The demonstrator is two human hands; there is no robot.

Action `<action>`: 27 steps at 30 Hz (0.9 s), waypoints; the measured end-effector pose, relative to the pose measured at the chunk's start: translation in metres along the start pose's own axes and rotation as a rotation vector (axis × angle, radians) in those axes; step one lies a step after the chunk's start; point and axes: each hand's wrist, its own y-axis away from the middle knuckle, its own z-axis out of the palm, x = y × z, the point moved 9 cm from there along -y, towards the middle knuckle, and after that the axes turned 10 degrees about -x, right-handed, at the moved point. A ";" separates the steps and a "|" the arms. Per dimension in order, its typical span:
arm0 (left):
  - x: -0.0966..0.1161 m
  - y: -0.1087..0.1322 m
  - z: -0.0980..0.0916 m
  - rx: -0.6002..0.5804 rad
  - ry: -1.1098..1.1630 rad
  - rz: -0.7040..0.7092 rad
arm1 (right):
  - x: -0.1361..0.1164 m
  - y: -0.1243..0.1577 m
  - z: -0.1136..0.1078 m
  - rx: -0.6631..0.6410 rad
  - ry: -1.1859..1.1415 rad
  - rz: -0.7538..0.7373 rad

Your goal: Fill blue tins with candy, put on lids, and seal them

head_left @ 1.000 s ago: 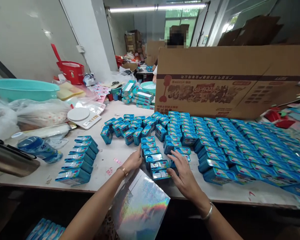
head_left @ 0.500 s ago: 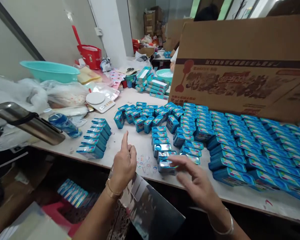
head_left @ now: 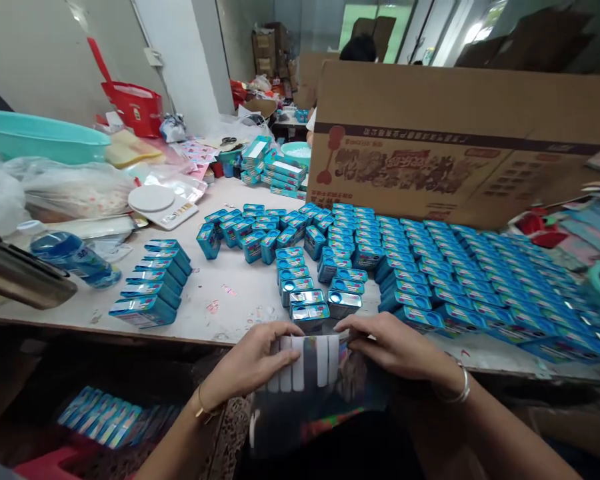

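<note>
My left hand (head_left: 263, 357) pinches the upper left edge of a glossy dark sticker sheet (head_left: 280, 417), its thumb lying beside the white strips (head_left: 322, 360) on it. The fingers of my right hand (head_left: 387, 341) are closed at the sheet's upper right edge. The sheet hangs in front of the table edge, over my lap. Just beyond my fingertips stands a short row of blue boxes (head_left: 307, 311) with shiny tops. A bracelet circles each wrist.
Many blue boxes (head_left: 455, 280) stand in dense rows to the right, with a large carton (head_left: 395, 160) behind them. On the left are a separate box row (head_left: 153, 283), a blue bottle (head_left: 75, 253), a steel flask (head_left: 27, 273) and a white scale (head_left: 163, 203). Someone sits beyond the carton.
Both hands have come down to the sheet's top edge and closed on it. The sheet now faces me more squarely. The view has shifted to the right.
</note>
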 end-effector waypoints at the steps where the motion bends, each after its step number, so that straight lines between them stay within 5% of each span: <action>1: -0.003 -0.002 0.012 -0.066 0.089 -0.024 | 0.003 0.007 -0.006 0.030 0.063 0.027; 5: -0.006 -0.013 0.045 -0.104 0.361 -0.064 | -0.021 0.026 -0.020 0.268 0.316 0.021; 9: -0.002 -0.019 0.056 -0.028 0.420 -0.012 | -0.053 0.032 -0.008 0.443 0.364 -0.085; 14: -0.008 -0.016 0.063 -0.014 0.512 -0.062 | -0.053 0.037 0.006 0.616 0.420 -0.061; 27: 0.000 -0.023 0.068 -0.037 0.594 -0.106 | -0.051 0.047 0.010 0.699 0.485 -0.037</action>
